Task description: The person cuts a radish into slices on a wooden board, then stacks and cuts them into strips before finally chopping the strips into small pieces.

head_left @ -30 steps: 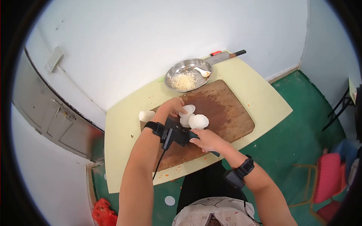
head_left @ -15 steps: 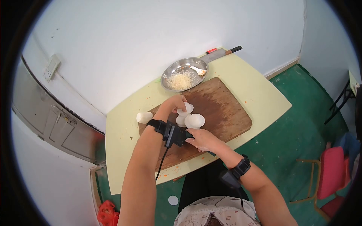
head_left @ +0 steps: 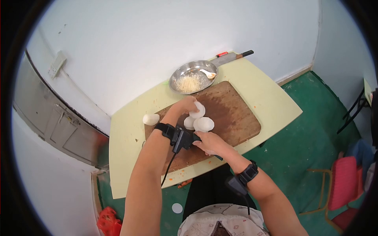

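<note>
Several white round vegetable slices lie on a brown wooden cutting board [head_left: 236,118]. My left hand [head_left: 184,106] is closed on the upper white slice [head_left: 199,109], which stands tilted. Two more white slices [head_left: 204,124] lie just below it, touching each other. My right hand [head_left: 209,143] is closed beside them, near the board's front edge, around a dark handle whose end [head_left: 217,157] pokes out; any blade is hidden. A black wrist device [head_left: 182,139] with a cable sits on my left wrist. One white chunk [head_left: 151,119] rests at the board's left corner.
The board lies on a pale yellow table [head_left: 275,98] against a white wall. Behind it stands a metal bowl [head_left: 178,76] with grated bits and a spoon [head_left: 208,73]. A cleaver [head_left: 232,57] lies at the back edge. A red chair [head_left: 344,185] stands on the green floor.
My left hand has shifted slightly right and tipped its white slice up on edge. My right hand stays closed at the board's front, a little nearer the slices.
</note>
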Demonstrator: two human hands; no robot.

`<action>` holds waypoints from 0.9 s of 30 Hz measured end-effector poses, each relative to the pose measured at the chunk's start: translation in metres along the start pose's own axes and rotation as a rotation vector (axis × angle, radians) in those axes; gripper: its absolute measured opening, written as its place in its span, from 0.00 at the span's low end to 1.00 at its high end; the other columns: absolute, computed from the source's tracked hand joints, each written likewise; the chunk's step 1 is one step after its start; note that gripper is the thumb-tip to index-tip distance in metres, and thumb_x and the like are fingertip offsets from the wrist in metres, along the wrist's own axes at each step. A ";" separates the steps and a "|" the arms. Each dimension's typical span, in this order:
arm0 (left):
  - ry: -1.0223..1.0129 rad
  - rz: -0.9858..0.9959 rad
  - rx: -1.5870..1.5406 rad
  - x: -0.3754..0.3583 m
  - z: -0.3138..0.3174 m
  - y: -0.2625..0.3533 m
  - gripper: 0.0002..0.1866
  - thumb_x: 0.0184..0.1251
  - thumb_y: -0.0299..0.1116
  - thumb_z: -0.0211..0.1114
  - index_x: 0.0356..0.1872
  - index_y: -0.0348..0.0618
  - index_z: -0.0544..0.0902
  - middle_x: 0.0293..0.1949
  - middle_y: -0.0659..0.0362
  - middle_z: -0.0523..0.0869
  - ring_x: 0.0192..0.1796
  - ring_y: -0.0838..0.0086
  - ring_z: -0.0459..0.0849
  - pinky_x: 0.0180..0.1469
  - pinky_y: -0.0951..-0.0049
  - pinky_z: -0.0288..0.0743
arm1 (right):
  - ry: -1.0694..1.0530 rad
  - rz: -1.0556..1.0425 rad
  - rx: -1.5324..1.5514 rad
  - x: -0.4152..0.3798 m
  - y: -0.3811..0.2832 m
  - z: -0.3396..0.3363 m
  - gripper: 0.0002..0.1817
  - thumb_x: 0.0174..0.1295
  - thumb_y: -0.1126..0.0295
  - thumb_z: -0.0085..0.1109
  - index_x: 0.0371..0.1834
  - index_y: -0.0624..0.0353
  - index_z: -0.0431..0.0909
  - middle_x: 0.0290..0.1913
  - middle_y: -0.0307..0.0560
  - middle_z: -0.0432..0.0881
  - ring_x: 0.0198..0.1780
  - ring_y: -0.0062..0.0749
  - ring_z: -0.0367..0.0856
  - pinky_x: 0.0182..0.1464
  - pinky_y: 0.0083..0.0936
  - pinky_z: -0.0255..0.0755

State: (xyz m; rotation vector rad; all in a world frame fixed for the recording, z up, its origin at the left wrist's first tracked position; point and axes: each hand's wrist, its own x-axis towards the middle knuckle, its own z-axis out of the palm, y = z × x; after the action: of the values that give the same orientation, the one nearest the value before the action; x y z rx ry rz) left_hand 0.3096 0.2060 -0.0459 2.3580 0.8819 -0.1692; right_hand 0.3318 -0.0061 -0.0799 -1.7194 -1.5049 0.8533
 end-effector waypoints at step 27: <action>1.028 -0.016 -0.247 -0.205 0.113 -0.087 0.30 0.49 0.25 0.70 0.56 0.29 0.71 0.53 0.46 0.74 0.55 0.62 0.76 0.54 0.68 0.72 | 0.045 -0.035 -0.378 -0.019 -0.065 0.000 0.12 0.63 0.68 0.51 0.46 0.61 0.67 0.32 0.58 0.79 0.38 0.51 0.81 0.38 0.44 0.74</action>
State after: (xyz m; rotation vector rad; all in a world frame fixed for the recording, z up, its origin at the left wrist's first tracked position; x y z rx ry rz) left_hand 0.1069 0.0781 -0.1161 2.1247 1.2584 1.1673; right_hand 0.2941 -0.0185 -0.0250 -1.9563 -1.7433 0.5298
